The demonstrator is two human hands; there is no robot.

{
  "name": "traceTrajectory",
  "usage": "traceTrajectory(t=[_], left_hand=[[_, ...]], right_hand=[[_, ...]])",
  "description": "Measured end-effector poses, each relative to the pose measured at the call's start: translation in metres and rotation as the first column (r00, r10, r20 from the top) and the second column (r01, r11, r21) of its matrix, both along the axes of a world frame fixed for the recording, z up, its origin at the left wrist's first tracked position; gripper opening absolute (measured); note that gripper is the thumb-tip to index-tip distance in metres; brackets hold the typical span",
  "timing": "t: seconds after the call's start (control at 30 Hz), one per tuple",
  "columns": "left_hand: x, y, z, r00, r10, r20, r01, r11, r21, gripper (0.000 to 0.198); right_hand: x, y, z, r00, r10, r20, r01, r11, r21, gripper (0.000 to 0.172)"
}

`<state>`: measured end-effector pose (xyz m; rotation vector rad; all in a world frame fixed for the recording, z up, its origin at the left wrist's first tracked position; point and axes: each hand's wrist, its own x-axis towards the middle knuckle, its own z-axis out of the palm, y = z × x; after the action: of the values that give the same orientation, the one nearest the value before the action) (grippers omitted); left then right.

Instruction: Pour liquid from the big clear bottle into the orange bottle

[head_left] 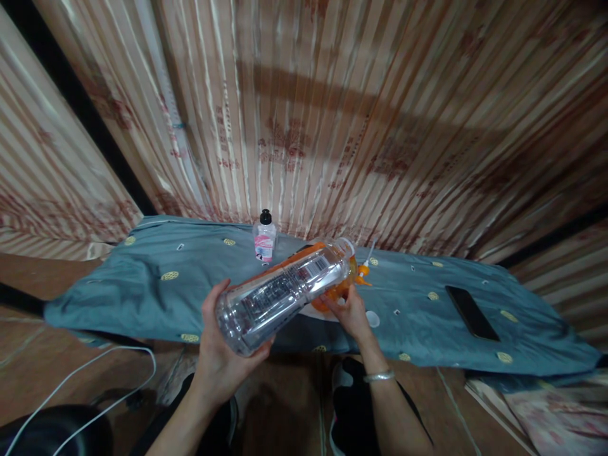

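Note:
A large clear plastic bottle (pixel 280 297) with a printed label and barcode lies tilted in my left hand (pixel 221 354), whose fingers wrap its base. Its neck points up and to the right, over a small orange see-through bottle (pixel 338 290). My right hand (pixel 350 311) grips that orange bottle, which the clear one partly covers. Whether the two mouths touch I cannot tell. Just beyond my right hand lies an orange spray head (pixel 363 272) with a thin pale tube. A white round cap (pixel 373 318) rests on the cloth beside my right wrist.
Blue patterned cloth (pixel 166 297) covers the narrow table. Toward its back stands a small pink-labelled bottle (pixel 265 240) with a black cap. A dark phone (pixel 471 312) lies at the right. Striped curtain (pixel 294 126) hangs behind; a white cable (pixel 80 373) loops at lower left.

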<state>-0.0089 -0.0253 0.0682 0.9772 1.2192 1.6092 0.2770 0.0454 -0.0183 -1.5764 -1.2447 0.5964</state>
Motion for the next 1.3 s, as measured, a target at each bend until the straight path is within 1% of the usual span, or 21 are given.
traceTrajectory(t=[0.17,0.27,0.37,0.5,0.6,0.63,0.67,0.7,0.73,0.8,0.87,0.97,1.1,1.2,1.3], left_hand=[[0.002,-0.001,0.002,0.999,0.023,-0.043,-0.022,0.999,0.024,0.119],[0.004,-0.002,0.004,1.000,0.005,-0.005,-0.005,1.000,0.006,0.117],[0.004,-0.003,0.004,1.000,0.009,-0.003,-0.009,1.000,0.022,0.119],[-0.006,0.000,-0.007,0.999,-0.011,-0.031,0.012,1.000,0.020,0.118],[-0.020,0.007,-0.019,0.985,-0.028,-0.172,0.046,0.994,0.097,0.118],[-0.024,0.009,-0.023,0.972,-0.057,-0.228,0.091,0.986,0.142,0.121],[-0.026,0.011,-0.026,0.957,-0.067,-0.282,0.116,0.980,0.160,0.122],[-0.027,0.013,-0.029,0.952,-0.049,-0.304,0.110,0.976,0.188,0.120],[-0.026,0.013,-0.031,0.951,-0.036,-0.306,0.101,0.975,0.199,0.118],[-0.021,0.013,-0.035,0.964,0.023,-0.265,0.040,0.973,0.229,0.116],[-0.016,0.013,-0.037,0.967,0.056,-0.250,0.014,0.962,0.271,0.116],[-0.012,0.013,-0.038,0.961,0.069,-0.266,0.014,0.954,0.300,0.115],[-0.014,0.015,-0.038,0.950,0.090,-0.300,0.010,0.949,0.316,0.115],[-0.015,0.016,-0.039,0.945,0.078,-0.317,0.029,0.948,0.318,0.118],[-0.016,0.015,-0.041,0.941,0.073,-0.331,0.036,0.950,0.312,0.118]], right_hand=[[0.000,0.000,0.000,1.000,0.009,-0.006,-0.009,1.000,-0.015,0.073],[0.000,0.001,0.000,1.000,0.007,-0.005,-0.007,1.000,-0.016,0.072],[0.001,0.001,-0.002,1.000,0.007,-0.010,-0.007,1.000,-0.010,0.071],[0.001,0.001,-0.003,1.000,0.010,-0.024,-0.010,1.000,0.010,0.070],[0.000,0.001,-0.002,0.999,0.015,-0.029,-0.014,1.000,0.018,0.068],[0.000,0.001,-0.002,0.999,0.017,-0.035,-0.016,1.000,0.019,0.069],[0.000,0.001,-0.002,0.999,0.017,-0.040,-0.016,1.000,0.016,0.070],[0.000,0.001,-0.002,0.999,0.014,-0.042,-0.014,1.000,0.013,0.071],[-0.001,0.001,-0.001,0.999,0.010,-0.043,-0.009,1.000,0.009,0.071],[-0.001,0.001,-0.001,0.999,0.000,-0.040,0.000,1.000,0.002,0.069],[-0.001,0.001,-0.001,0.999,-0.004,-0.042,0.004,1.000,-0.007,0.065],[-0.001,0.000,-0.001,0.999,-0.010,-0.044,0.009,1.000,-0.030,0.062],[0.000,0.000,0.000,0.999,-0.004,-0.036,0.003,1.000,-0.027,0.060],[0.001,0.000,-0.002,1.000,-0.001,-0.023,0.000,0.999,-0.032,0.063],[0.001,0.001,-0.005,1.000,-0.016,0.001,0.016,0.999,-0.040,0.067]])
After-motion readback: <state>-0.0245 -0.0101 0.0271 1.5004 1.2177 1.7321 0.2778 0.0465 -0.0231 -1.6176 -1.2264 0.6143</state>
